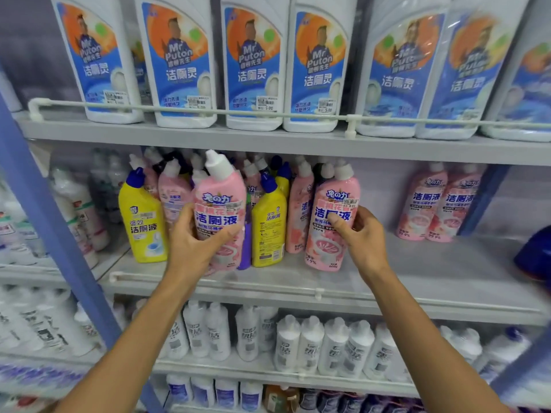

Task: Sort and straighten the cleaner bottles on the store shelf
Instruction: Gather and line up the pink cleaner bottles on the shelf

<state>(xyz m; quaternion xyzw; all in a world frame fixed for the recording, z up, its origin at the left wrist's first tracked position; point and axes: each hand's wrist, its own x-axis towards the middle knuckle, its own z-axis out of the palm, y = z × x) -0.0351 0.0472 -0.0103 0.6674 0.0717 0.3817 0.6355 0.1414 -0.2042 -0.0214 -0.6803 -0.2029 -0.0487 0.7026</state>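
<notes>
The left hand (193, 248) had its grip wrapped round a pink plastic cleaner bottle with a white cap (220, 201), with the thumb on the front label. This bottle leaned a little, its cap tipped to the left, at the front of the grey middle shelf (432, 272). The hand hid its bottom, so it was hard to tell if it touched the shelf. The right hand (365, 236) had its grip curled on a second pink bottle of the same kind (329, 251), thumb on the label and fingers round the right side. That one stood on the shelf, near the front.

Between the two pink bottles stood a yellow bottle with a blue cap (268, 231) and a thin purple bottle (246, 254). Another yellow bottle (143, 228) stood just left of the left hand. Behind them, pink, yellow and dark bottles were crowded in a jumble. Well apart to the right, a pair of pink bottles (423, 204) stood side by side.

The step in hand looked like sorting: picking the pink ones out of the mixed bunch. The next move likely called for carrying both pink bottles right to join the pair, and setting them down upright with labels facing out. These tall bottles could tip easily, so a slow, steady set-down would be needed.
</notes>
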